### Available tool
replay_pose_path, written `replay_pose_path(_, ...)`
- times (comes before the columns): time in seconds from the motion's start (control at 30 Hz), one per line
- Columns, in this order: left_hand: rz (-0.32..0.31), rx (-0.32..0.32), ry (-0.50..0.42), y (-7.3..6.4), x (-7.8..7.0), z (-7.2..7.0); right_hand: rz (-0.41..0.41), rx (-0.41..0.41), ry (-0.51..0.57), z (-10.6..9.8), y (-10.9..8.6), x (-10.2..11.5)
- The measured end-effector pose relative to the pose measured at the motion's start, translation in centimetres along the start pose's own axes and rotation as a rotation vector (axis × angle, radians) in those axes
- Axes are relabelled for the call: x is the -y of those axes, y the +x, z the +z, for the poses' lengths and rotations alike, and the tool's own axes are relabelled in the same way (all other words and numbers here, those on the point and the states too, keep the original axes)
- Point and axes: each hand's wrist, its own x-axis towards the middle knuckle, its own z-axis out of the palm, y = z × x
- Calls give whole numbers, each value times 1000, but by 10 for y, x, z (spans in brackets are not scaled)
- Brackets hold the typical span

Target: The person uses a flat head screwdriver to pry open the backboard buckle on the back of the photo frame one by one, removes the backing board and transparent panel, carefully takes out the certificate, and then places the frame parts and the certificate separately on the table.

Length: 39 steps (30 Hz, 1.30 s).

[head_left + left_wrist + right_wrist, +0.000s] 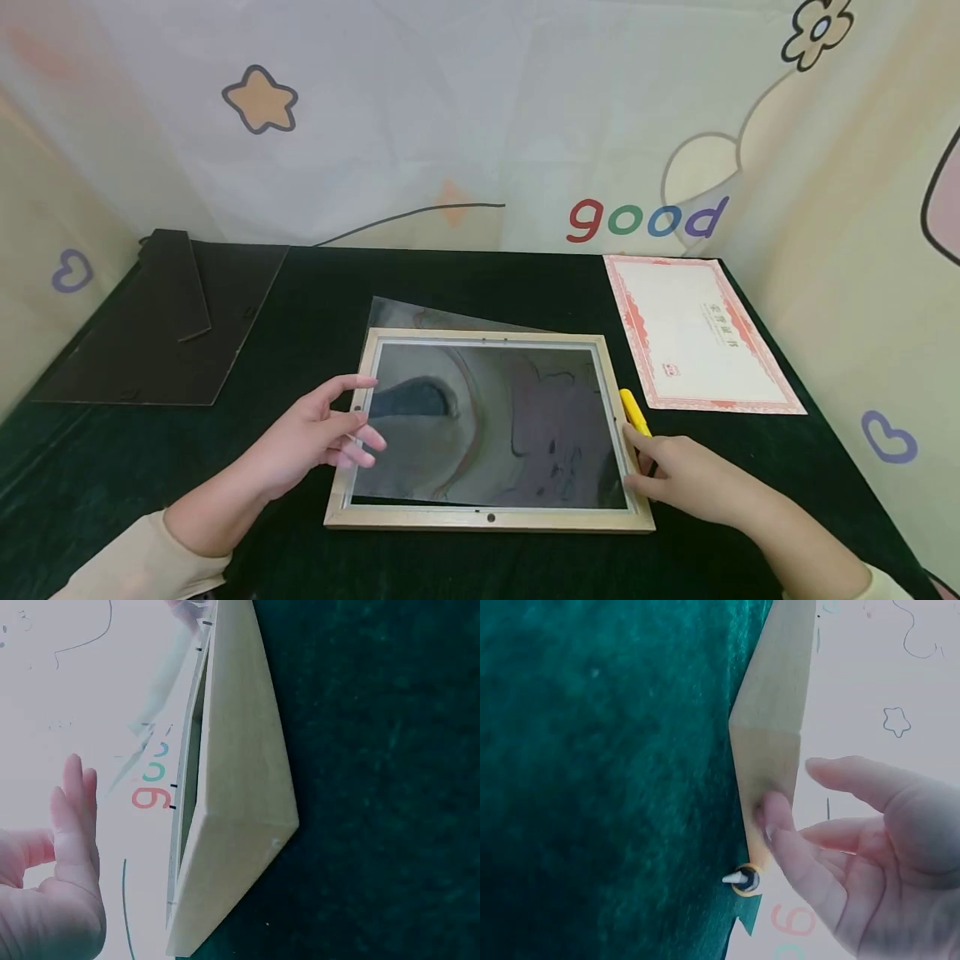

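A pale wooden picture frame [491, 520] lies flat in front of me. A glossy clear sheet [442, 317] sits askew to it, poking out past its far edge; reflections fill the opening. My left hand [322, 429] is over the frame's left side, its fingers fairly straight and holding nothing; contact is unclear. In the left wrist view these fingers [73, 825] are apart from the wooden edge. My right hand [686, 475] grips the frame's right side, a fingertip [776, 814] against its outer face and the thumb above. Beside that hand is a yellow pen-shaped object [633, 410] with a white tip.
At the far left lies a black backing board [187, 379] with a fold-out stand [176, 279]. A white certificate [697, 329] with a red border lies at the right. Dark green cloth [450, 571] covers the table, and a printed curtain [420, 125] rises behind it.
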Motion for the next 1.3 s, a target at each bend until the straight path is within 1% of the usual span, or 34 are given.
replay_pose_path(0.1, -9, -31, -29, -1, 2, -2, -18, -31, 57, -2, -1, -3)
replay_pose_path(0.17, -16, -48, -52, -2, 4, -5, -44, -41, 126, -3, -2, -4)
replay_pose_path(0.27, -9, -52, -94, 0, 6, -8, -107, -10, 274, -6, -3, -4)
replay_pose_path(0.37, 10, -49, -106, 3, 7, -9, -141, 35, 433, -10, -2, -3)
replay_pose_path(0.47, 20, -61, -88, 9, 6, -10, -131, 34, 549, -14, 1, -5)
replay_pose_path(0.53, 19, -60, -94, 13, 6, -11, -123, 23, 609, -15, 5, -9)
replay_pose_path(0.6, 14, -38, -123, 15, 5, -12, -116, 15, 650, -16, 8, -12)
replay_pose_path(0.63, 8, -17, -148, 16, 5, -12, -110, 15, 668, -16, 10, -13)
replay_pose_path(0.73, -25, 55, -192, 15, 7, -14, -104, 3, 680, -17, 14, -17)
replay_pose_path(0.8, -42, 78, -195, 14, 9, -14, -96, -8, 687, -18, 15, -18)
replay_pose_path(0.87, -41, 73, -203, 14, 10, -14, -98, -22, 688, -19, 17, -18)
replay_pose_path(0.97, -9, 50, -248, 16, 9, -14, -96, -39, 691, -19, 20, -18)
replay_pose_path(1.07, 11, 55, -283, 19, 8, -14, -92, -61, 675, -20, 26, -17)
replay_pose_path(1.2, 7, 57, -243, 27, 7, -17, -73, -80, 655, -21, 36, -16)
replay_pose_path(1.3, -7, 36, -214, 35, 5, -20, -59, -87, 649, -25, 44, -15)
